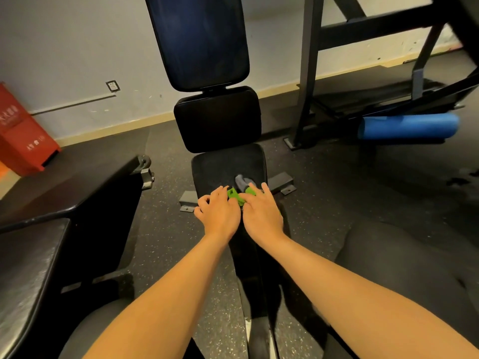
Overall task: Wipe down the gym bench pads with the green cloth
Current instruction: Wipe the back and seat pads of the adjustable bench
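A person seated astride a gym bench works a green cloth (pixel 234 196) against the black seat pad (pixel 228 161), both bare forearms stretched forward. The cloth is bright lime green, crumpled into a small bunched wad, and only a narrow part of it shows in the gap between the two sets of fingers. A grey fold (pixel 242 182), which may be the cloth's other face, sticks up just beyond the fingertips.

The left hand (pixel 220 216) has its fingers bent at the knuckles and spread, the outer tips resting on the pad and the inner ones touching the cloth's near edge. Whether they actually pinch the fabric cannot be told. The right hand (pixel 261 216) lies over the other side of the wad, its fingers nearly straight and pressing down on it, the green showing under and between them.

Beyond the fingertips, the seat pad's surface looks dull and faintly streaked. Further past them rise a smaller black middle pad (pixel 217 120) and a tall, glossy backrest pad (pixel 202 40) with a bluish sheen. Well off to the right of the fingers, a blue foam roller (pixel 407 126) lies under a dark steel rack (pixel 308 60). Well off to the left stand a second bench (pixel 64 190) and a red box (pixel 23 133) against the wall.
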A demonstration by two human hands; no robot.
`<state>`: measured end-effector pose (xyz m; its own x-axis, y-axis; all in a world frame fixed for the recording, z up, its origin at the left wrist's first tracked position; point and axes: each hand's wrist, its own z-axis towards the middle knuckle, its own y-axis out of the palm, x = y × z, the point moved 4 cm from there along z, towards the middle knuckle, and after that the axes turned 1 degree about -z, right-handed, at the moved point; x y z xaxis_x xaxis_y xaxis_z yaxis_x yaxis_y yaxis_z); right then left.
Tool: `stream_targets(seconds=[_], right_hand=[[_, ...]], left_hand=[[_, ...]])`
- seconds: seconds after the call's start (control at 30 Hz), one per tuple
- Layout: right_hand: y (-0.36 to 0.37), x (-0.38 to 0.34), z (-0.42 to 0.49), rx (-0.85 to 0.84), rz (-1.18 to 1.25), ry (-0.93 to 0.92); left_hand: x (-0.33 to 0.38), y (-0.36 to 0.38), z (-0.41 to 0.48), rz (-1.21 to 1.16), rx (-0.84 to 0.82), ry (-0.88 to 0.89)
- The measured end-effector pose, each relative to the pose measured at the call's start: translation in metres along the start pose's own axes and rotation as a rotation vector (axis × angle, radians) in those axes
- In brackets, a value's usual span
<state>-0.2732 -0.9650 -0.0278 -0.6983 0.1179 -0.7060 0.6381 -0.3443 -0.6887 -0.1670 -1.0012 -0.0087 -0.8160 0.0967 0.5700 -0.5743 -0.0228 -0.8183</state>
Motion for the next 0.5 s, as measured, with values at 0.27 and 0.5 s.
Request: stream_targets(seconds=[0.27, 0.5], right_hand=[[0.004, 0.011, 0.091, -0.313, -0.275, -0.091], [0.027, -0.015, 0.12, -0.278, -0.511, -0.11]], left_hand=[[-0.02, -0.011, 0.023, -0.059, -0.075, -0.203], [-0.042, -0.007, 0.05, -0.373, -0.121, -0.364]])
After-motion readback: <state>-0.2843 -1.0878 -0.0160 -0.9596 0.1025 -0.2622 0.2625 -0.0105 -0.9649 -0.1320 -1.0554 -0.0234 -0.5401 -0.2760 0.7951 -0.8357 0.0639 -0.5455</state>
